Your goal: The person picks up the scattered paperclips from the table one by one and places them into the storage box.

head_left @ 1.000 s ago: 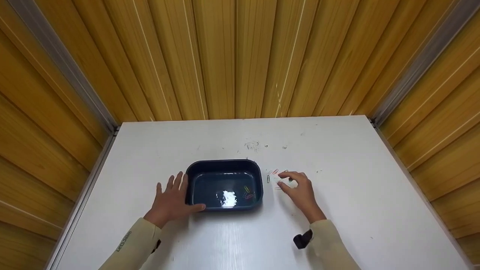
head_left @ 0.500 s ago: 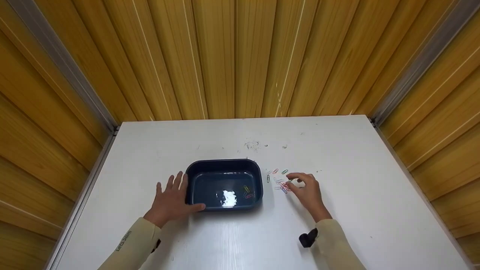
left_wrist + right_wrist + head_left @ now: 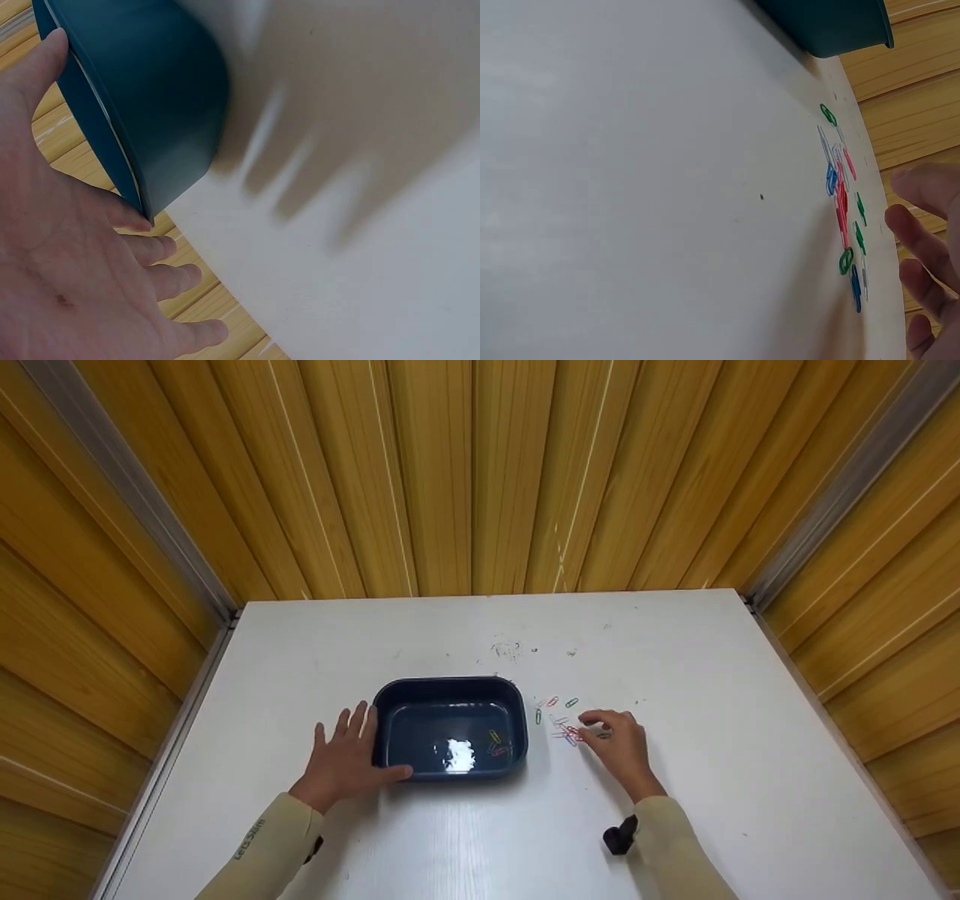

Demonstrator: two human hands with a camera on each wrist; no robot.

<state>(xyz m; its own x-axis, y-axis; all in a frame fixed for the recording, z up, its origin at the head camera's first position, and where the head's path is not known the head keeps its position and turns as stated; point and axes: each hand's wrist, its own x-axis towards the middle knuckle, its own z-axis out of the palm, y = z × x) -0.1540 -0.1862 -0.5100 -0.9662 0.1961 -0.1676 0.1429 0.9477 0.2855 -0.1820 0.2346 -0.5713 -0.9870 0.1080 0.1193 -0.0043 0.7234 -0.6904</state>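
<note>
While your left hand (image 3: pixel 341 765) lies spread wide beside the dark blue bin (image 3: pixel 427 727), its thumb rests on the near rim by the left corner and its forefinger touches the left side; the other fingers extend straight beyond the bin, and you have nothing gripped there. Your right hand (image 3: pixel 619 746) is above the loose paper clips (image 3: pixel 841 202) to the right of the bin, thumb and forefinger bent toward each other with a gap between the tips. The right wrist view shows nothing pinched in that gap; whether your thumb touches any clip, I cannot tell. Those clips lie on the white table (image 3: pixel 300 660), the red ones bunched together with a blue clip (image 3: pixel 831 180) touching the bunch and a few pale ones alongside. A darker blue clip (image 3: pixel 856 289) lies at the end of the group farther from the bin, while a green clip (image 3: pixel 538 716) lies nearest the bin's right wall. Farther from you, a red clip (image 3: pixel 553 701) and another green one (image 3: pixel 571 703) lie apart from the bunch. Inside the bin, toward its right end, you have a yellow clip (image 3: pixel 494 736) near a reddish clip (image 3: pixel 500 751), all well clear of your left hand.
</note>
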